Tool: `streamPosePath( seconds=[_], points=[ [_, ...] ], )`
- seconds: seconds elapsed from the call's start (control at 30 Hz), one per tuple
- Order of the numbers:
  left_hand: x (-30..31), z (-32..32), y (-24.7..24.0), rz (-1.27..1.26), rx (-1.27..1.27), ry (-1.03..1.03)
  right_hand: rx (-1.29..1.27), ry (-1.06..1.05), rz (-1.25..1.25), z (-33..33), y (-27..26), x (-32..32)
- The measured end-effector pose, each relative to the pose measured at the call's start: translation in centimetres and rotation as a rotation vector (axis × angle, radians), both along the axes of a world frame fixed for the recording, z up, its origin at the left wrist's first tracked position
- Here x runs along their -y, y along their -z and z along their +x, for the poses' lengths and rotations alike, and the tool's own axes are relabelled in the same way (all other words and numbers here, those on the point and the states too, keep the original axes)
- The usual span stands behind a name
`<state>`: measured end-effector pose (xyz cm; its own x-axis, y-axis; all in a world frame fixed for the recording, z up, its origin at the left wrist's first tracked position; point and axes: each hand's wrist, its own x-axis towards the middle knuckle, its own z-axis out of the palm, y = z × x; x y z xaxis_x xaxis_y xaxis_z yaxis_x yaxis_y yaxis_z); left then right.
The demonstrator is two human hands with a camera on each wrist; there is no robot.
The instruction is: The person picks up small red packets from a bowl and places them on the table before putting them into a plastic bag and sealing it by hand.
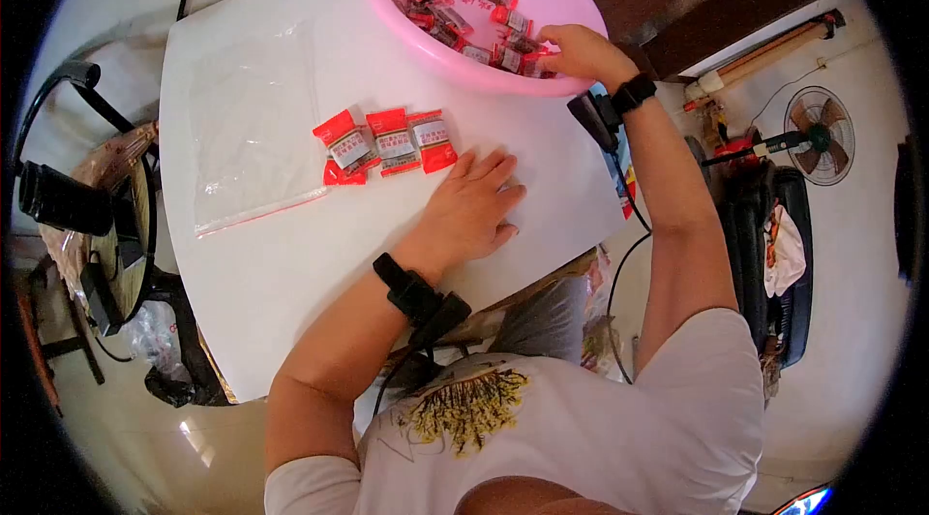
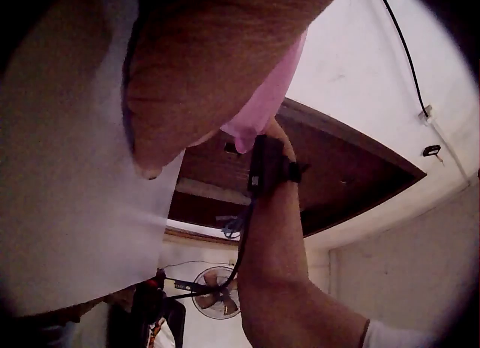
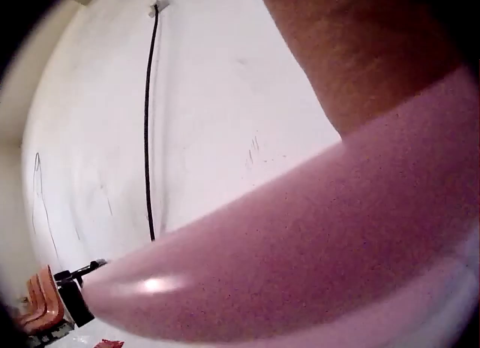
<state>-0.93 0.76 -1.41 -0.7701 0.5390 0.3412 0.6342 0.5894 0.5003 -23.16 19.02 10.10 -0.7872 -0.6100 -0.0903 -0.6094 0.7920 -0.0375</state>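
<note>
On the white table my left hand lies with its fingers spread, fingertips close to the rightmost of three red packets set in a row. A clear plastic bag lies flat left of the row. My right hand reaches over the near right rim of a pink basin, fingers at several red packets inside; whether it grips one cannot be made out. In the right wrist view the basin wall hides the fingertips of my right hand. The left wrist view shows my left hand dimly.
A black stand or chair is at the left, beyond the table's edge. A fan and a black seat are on the right. Black cables hang from the wrist cameras. Colourful packaging lies at the table's right edge.
</note>
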Motion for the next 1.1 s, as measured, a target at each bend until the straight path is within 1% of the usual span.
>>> streamPosePath(
  seconds=[0.1,0.13,0.17,0.23,0.3,0.33,0.37,0.43,0.53,0.63,0.7,0.73,0.8,0.83,0.9,0.97,1.07,1.1],
  points=[
    [0.4,0.4,-0.3,0.038,-0.017,-0.002,0.091,-0.081,0.122,-1.2,0.4,0.7],
    [0.5,0.5,-0.4,0.039,-0.013,0.003,0.142,-0.072,0.052,-1.3,0.9,0.8],
    [0.6,0.4,-0.5,0.04,-0.009,0.005,0.088,-0.127,-0.019,-2.4,2.3,0.1],
    [0.5,0.3,-0.1,0.049,-0.006,0.0,0.045,-0.068,-0.087,-1.9,2.2,0.6],
    [0.1,0.2,0.5,0.071,-0.012,-0.011,0.013,-0.054,-0.201,-1.6,1.1,0.2],
    [0.3,0.2,0.5,0.064,-0.009,-0.019,-0.002,-0.054,-0.253,-0.9,0.1,1.3],
    [0.3,0.2,0.3,0.054,-0.009,-0.013,0.002,-0.015,-0.37,0.0,-1.0,1.7],
    [0.3,0.1,0.2,0.039,-0.01,-0.007,0.007,0.069,-0.605,4.2,-4.0,3.8],
    [0.2,0.1,0.3,0.021,-0.014,-0.007,0.294,-0.001,-0.866,10.0,-4.5,7.2],
    [0.0,0.1,0.5,0.002,-0.021,-0.012,0.233,-0.248,-0.59,13.3,-2.8,10.4],
    [0.1,0.1,0.4,-0.012,-0.015,-0.014,0.188,-0.347,-0.536,13.3,-0.2,12.0],
    [0.0,0.0,0.5,0.1,0.008,-0.036,0.164,-0.398,-0.507,13.2,1.1,12.7],
    [-0.5,-0.1,1.2,0.324,0.055,-0.079,0.211,-0.29,-0.477,13.2,2.6,13.7],
    [-0.7,-0.3,1.4,0.278,0.024,-0.071,0.235,-0.236,-0.462,13.0,3.3,14.0],
    [-1.0,-0.5,1.7,0.185,-0.036,-0.055,0.275,-0.196,-0.492,12.4,4.1,14.2],
    [-0.9,-0.3,1.8,0.184,-0.043,-0.072,0.286,-0.151,-0.484,12.4,3.9,14.4],
    [-0.8,-0.3,1.8,0.226,0.018,-0.072,0.353,-0.101,-0.58,12.9,2.9,14.4],
    [-0.8,-0.3,1.8,0.247,0.05,-0.068,0.25,-0.142,-0.629,13.3,2.5,14.3]
  ],
)
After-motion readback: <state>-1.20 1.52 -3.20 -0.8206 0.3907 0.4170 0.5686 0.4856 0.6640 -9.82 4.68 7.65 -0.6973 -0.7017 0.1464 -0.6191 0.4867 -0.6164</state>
